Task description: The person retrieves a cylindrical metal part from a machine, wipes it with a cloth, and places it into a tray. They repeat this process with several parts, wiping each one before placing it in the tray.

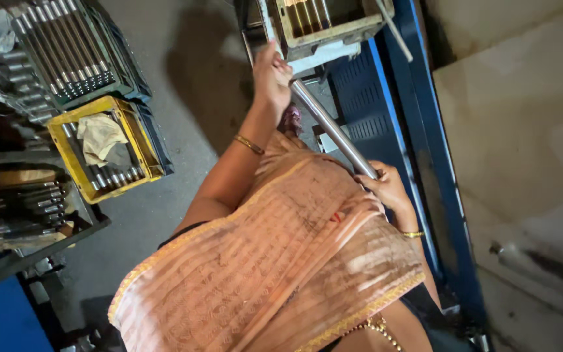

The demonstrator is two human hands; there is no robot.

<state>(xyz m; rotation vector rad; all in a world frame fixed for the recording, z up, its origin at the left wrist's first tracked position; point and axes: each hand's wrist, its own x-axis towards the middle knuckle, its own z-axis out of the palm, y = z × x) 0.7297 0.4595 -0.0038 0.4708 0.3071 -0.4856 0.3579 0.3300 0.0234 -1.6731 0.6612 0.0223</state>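
A long shiny steel rod [330, 127] runs diagonally in front of me. My left hand [272, 72] grips its upper end, close to a beige crate [333, 29] that holds more rods. The rod's lower end is in my right hand [389, 188], just above my peach-coloured draped cloth [275, 261]. Each wrist carries a gold bangle.
A blue metal frame [425, 163] runs down the right side, beside a pale slab [522, 130]. On the left stand a dark crate of steel rods [66, 49], a yellow crate [66, 153] with rods and a rag, and a tray of metal parts [27, 202]. Grey floor [184, 85] lies between.
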